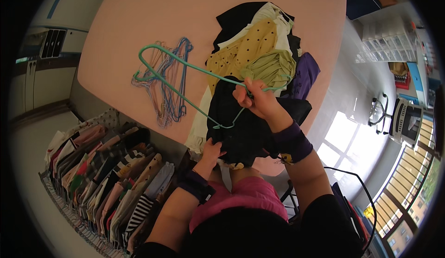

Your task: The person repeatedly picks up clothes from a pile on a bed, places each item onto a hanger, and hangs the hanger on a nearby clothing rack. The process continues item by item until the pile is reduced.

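Observation:
My right hand is closed around a green hanger, held above a heap of clothes on the pink-covered bed. The hanger reaches left over a pile of blue and pink wire hangers. My left hand grips the lower left edge of a black garment, which lies in front of me. Beyond it are a yellow garment with small dark marks, a light green garment, a purple one and some black and white cloth.
A rack packed with hung clothes stands at the lower left, beside the bed. White cabinets are at the far left. On the right are a chair's wheeled base, clear drawers and a barred window.

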Action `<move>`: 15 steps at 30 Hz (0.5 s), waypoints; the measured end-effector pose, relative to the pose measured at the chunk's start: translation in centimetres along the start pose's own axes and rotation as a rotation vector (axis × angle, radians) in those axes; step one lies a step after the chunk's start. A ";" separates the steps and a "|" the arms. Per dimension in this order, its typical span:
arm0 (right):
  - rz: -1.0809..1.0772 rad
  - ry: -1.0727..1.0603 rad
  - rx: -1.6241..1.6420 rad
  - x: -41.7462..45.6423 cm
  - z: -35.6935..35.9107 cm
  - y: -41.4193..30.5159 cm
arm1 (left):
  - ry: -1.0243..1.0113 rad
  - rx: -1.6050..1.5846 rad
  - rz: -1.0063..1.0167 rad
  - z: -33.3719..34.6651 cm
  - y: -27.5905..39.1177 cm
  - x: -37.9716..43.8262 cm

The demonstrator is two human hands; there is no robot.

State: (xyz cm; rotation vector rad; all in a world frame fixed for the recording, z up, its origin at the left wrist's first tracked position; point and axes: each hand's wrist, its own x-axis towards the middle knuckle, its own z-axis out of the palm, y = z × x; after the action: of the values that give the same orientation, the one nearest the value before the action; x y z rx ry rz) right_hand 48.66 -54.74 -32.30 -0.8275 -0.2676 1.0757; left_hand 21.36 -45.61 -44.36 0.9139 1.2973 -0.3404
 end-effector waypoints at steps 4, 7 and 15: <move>0.171 -0.128 0.086 2.7 -0.1 2.5 | 0.022 -0.135 0.011 0.8 -1.0 -1.9; 0.291 -0.214 0.046 3.5 -1.6 5.3 | 0.081 -0.114 -0.005 1.1 -1.0 -3.1; 0.549 -0.252 -0.213 1.5 -3.0 7.4 | 0.196 -0.304 0.012 -0.1 -2.4 -4.1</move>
State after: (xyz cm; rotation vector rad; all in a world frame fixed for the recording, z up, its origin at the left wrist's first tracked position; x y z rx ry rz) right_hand 46.10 -53.28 -39.93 -0.9848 -0.3835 1.6938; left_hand 18.50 -48.11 -41.49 0.7080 1.4748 -0.0406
